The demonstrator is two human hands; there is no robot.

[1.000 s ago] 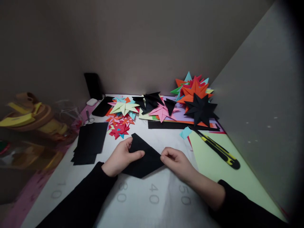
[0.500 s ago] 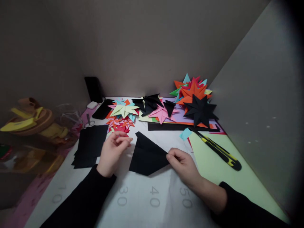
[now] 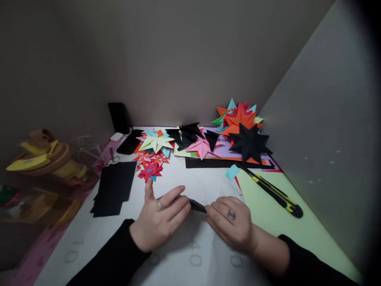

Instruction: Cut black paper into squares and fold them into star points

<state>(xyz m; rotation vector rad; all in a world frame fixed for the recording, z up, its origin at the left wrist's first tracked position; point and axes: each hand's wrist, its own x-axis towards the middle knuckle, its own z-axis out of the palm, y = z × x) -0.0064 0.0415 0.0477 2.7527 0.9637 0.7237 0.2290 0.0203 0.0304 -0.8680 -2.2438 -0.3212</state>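
A piece of folded black paper [image 3: 197,205] is held above the white tabletop, seen nearly edge-on and mostly hidden by my fingers. My right hand [image 3: 230,220] pinches its right end, fingers curled with the knuckles facing me. At the other end, my left hand [image 3: 165,218] has its fingers bent around the paper, with the thumb raised apart and a ring on one finger. Left of this hand lies a stack of black paper sheets [image 3: 114,186]. Beyond it are small red and pink folded paper stars [image 3: 151,170] and a pale yellow-green star [image 3: 157,142].
A yellow-and-black utility knife [image 3: 276,195] rests on pale green paper [image 3: 300,234] at the right. Behind are a black paper star [image 3: 250,143], an orange star [image 3: 240,121], a pink star [image 3: 204,147] and black folded pieces [image 3: 190,135]. Small scissors [image 3: 112,155] and phones [image 3: 119,118] stand back left.
The black paper has gone from lying broad and flat toward me to edge-on. My left hand, apart from it before, has moved right onto it; my right hand has turned knuckles up.
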